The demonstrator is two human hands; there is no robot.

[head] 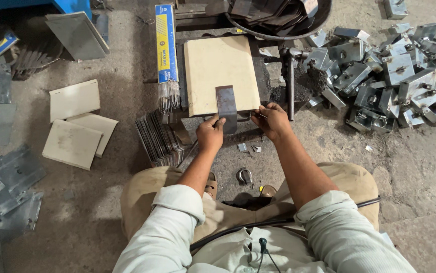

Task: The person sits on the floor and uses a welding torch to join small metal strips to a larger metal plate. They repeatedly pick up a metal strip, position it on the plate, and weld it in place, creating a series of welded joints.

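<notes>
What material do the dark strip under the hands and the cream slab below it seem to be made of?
The dark strip, which the left hand holds at its lower end, looks like bare steel: flat, thin, dull grey with rusty patches. The cream slab looks like ceramic tile, perhaps stone: smooth, matte, pale, with straight cut edges. The right hand rests at the slab's near edge.
</notes>
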